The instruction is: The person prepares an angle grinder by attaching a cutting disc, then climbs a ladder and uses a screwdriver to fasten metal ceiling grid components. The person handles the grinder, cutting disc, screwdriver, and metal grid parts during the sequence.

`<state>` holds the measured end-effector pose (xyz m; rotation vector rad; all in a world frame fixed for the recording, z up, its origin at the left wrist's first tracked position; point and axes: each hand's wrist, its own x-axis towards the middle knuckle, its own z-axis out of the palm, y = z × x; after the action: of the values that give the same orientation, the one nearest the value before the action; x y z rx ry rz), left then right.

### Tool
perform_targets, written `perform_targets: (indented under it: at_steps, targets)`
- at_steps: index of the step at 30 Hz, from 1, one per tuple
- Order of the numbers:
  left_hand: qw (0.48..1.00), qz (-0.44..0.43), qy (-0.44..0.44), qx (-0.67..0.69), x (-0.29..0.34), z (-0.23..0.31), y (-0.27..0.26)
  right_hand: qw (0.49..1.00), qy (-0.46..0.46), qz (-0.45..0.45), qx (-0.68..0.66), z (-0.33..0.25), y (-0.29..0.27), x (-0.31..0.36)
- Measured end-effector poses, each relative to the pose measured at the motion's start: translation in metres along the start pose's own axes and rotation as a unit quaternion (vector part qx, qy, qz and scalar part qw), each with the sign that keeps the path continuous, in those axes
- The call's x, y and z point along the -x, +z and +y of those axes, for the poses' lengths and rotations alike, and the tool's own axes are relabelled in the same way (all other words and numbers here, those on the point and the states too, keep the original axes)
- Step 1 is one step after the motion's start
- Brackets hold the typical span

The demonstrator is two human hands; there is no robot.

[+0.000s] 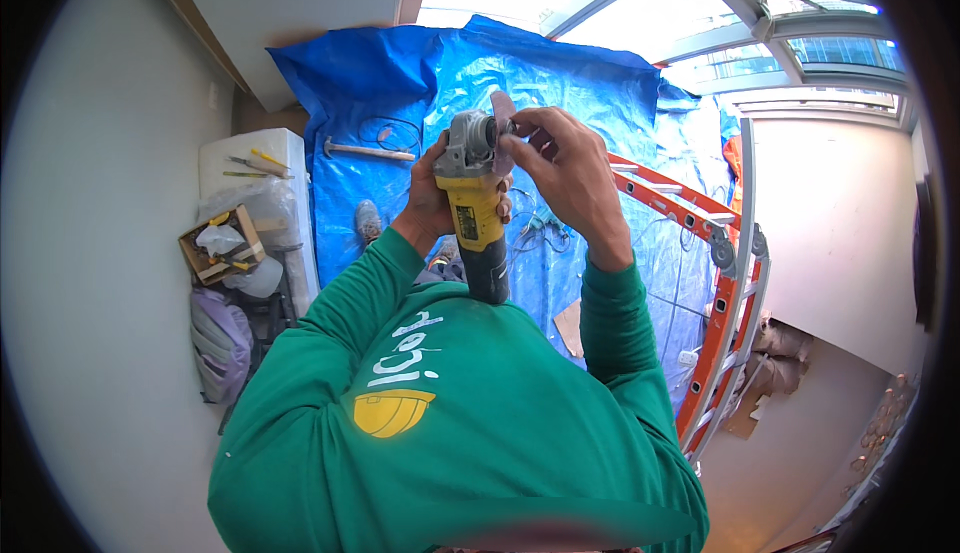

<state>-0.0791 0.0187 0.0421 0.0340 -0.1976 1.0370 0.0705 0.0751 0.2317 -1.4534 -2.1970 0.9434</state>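
A yellow and black angle grinder [478, 215] is held upright before my chest, its grey metal head uppermost and the butt of its black handle against my green sweatshirt. My left hand [430, 193] wraps round the body just below the head, with fingertips showing on the far side. A thin brownish disc [502, 108] stands edge-on at the head's right side. My right hand [575, 168] is closed at the disc's middle, thumb and fingers pinching a small dark part there that looks like the disc nut. The fingers partly hide it.
A blue tarp [385, 83] covers the floor, with a hammer [370, 152] on it. An orange ladder [712, 338] stands at the right. To the left, a tool box [245, 271] and a white plastic-wrapped block [215, 163] sit by the wall. Windows [690, 23] line the far side.
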Motion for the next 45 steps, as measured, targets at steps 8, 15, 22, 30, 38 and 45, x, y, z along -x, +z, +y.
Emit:
perform_targets:
  at_steps: [8, 15, 22, 30, 38, 45]
  targets:
    - [0.999, 0.033, -0.001, -0.003, 0.003, 0.007, 0.001, 0.997, 0.074, -0.033, 0.001, -0.007, 0.003, -0.009]
    - [0.999, 0.016, 0.009, -0.031, 0.007, 0.022, 0.005, 0.991, -0.123, 0.041, -0.032, -0.014, 0.014, -0.010]
    - [1.000, -0.005, -0.001, -0.006, 0.018, 0.048, 0.009, 0.990, -0.132, 0.023, -0.034, -0.024, 0.031, -0.026]
    - [1.000, 0.005, 0.010, -0.013, 0.023, 0.056, 0.011, 0.998, 0.061, -0.025, -0.006, -0.042, 0.037, -0.037]
    - [0.997, 0.034, 0.046, 0.047, -0.008, 0.045, -0.016, 0.991, -0.096, -0.035, -0.086, -0.005, 0.023, -0.062]
    - [0.989, 0.044, 0.126, 0.059, -0.032, 0.022, -0.034, 0.974, -0.179, -0.139, -0.011, 0.031, -0.002, -0.100]
